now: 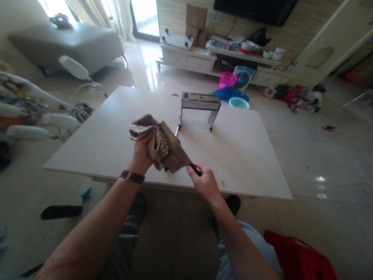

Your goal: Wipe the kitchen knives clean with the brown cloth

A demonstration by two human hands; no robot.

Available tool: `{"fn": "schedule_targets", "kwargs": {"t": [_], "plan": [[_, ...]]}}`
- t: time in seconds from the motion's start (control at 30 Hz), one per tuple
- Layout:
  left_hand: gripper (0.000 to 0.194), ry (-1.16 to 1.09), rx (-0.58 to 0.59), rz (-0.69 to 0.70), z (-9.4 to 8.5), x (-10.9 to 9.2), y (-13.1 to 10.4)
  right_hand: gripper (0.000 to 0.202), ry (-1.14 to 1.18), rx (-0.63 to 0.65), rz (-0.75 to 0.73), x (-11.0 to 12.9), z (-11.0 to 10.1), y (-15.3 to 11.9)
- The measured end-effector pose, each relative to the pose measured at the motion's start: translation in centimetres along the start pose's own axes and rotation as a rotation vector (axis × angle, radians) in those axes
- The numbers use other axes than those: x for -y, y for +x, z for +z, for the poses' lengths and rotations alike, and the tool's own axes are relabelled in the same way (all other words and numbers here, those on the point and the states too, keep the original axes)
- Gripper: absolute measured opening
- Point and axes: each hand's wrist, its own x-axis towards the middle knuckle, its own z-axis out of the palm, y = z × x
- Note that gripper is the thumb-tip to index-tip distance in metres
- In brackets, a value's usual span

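My right hand (205,181) is closed around the black handle of a cleaver (177,154), whose broad blade slants up and to the left above the white table (244,153). In my left hand (142,153) is a bunched brown and beige cloth (151,134), pressed against the near side of the blade's left edge. Folds of the cloth hide part of my left fingers. Just beyond the blade stands a knife rack (200,101) with a slotted top, clear sides and dark feet. A thin light rod shows beside its left foot, partly covered by the blade.
A small red piece (175,95) lies at the table's far edge. Past it on the floor are a light blue basket (239,103) and a pink basket (227,79). White padded arms with cables (60,121) stand at the left; a red bag (306,266) lies at lower right.
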Motion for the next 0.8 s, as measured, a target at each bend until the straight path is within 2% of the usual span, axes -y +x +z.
{"fn": "schedule_targets", "kwargs": {"t": [0.13,0.4,0.53,0.8], "plan": [[0.016,-0.011,0.019,-0.040,0.2,0.4,-0.1,0.041,-0.017,-0.021,0.000,-0.3,0.2,0.0],[0.019,-0.007,0.019,-0.084,1.0,0.7,-1.0,0.039,-0.038,-0.041,0.004,0.1,0.4,0.0],[0.022,0.000,0.064,-0.137,1.0,1.0,-1.3,0.039,-0.040,-0.052,0.002,0.1,0.4,0.0],[0.019,-0.030,0.067,-0.156,1.2,1.5,-1.4,0.039,-0.052,-0.060,0.013,0.0,0.3,0.0]]}}
